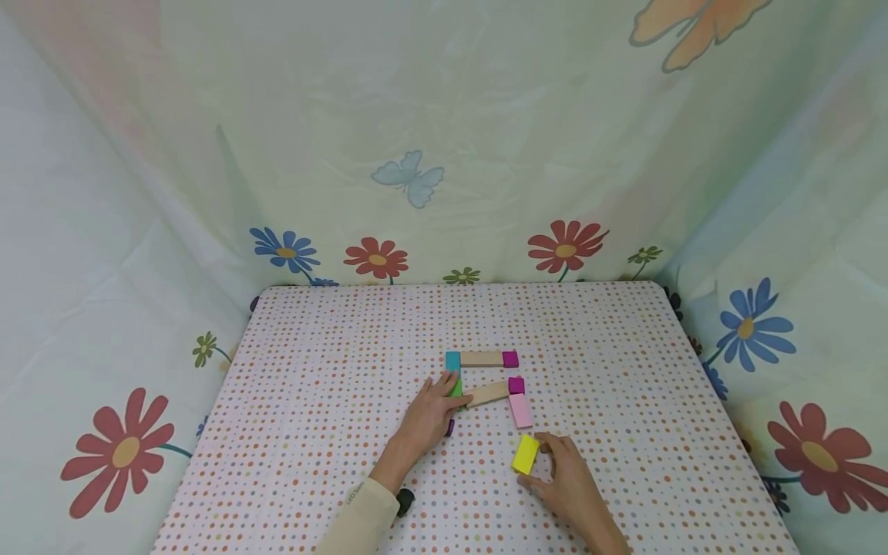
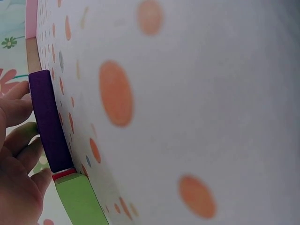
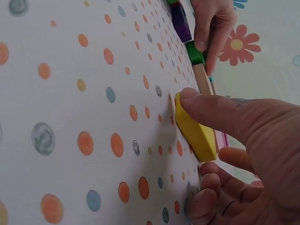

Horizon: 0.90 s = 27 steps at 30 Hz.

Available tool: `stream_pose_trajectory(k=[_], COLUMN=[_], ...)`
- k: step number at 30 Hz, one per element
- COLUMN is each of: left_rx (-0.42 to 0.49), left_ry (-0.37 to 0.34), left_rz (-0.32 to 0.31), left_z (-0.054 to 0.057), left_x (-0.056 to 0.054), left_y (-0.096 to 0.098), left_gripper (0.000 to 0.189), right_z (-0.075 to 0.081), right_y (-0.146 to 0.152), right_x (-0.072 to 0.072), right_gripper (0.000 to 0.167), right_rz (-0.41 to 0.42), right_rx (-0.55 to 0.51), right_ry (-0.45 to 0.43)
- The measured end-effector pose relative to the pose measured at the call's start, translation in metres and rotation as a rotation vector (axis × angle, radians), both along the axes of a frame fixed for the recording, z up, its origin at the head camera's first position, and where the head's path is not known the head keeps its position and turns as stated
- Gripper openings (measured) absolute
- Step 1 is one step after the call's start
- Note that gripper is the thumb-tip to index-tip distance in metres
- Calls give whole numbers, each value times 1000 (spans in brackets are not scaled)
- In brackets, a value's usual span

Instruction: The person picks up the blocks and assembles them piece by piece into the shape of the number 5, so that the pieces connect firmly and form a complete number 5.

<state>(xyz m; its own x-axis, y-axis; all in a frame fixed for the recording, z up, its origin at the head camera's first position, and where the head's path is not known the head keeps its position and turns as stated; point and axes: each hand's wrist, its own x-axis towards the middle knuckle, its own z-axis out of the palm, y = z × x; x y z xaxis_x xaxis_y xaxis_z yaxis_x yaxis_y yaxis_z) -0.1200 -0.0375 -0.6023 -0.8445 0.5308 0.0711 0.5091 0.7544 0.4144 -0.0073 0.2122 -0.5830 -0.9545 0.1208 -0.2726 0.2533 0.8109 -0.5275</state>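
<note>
The right grip (image 1: 572, 489) pinches the yellow block (image 1: 526, 455) between thumb and fingers, just on the near side of the pink block (image 1: 520, 412); a careless push could knock that and the nearer magenta block (image 1: 516, 385) askew; the left grip (image 1: 428, 414), fingers spread over the green block (image 1: 456, 388), might drag the slanted tan block (image 1: 489, 394); the right edge of the surface (image 1: 638, 401) lies well apart, leaving sideways room.

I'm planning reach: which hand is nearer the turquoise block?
Left: the left hand is by the near end of the turquoise block; the right hand, farther back, pinches the yellow block.
</note>
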Motion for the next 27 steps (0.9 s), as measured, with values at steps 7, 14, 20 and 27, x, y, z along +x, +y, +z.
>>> stream_pose_trajectory(k=[7,14,20,27], left_rx=[-13,-16,-16,-20], left_ry=[-7,-16,-5,12], left_rz=[5,5,1,7], left_z=[0,2,1,1], left_x=[0,1,1,1], left_y=[1,0,0,1], left_gripper=[38,38,38,38], right_z=[-2,0,0,-2], right_y=[1,1,2,4], right_x=[-2,-4,-4,-4], right_gripper=[79,78,78,79], right_rz=[-6,0,26,34], right_rx=[-15,-26,-28,-33], right_ry=[-3,14,65,70])
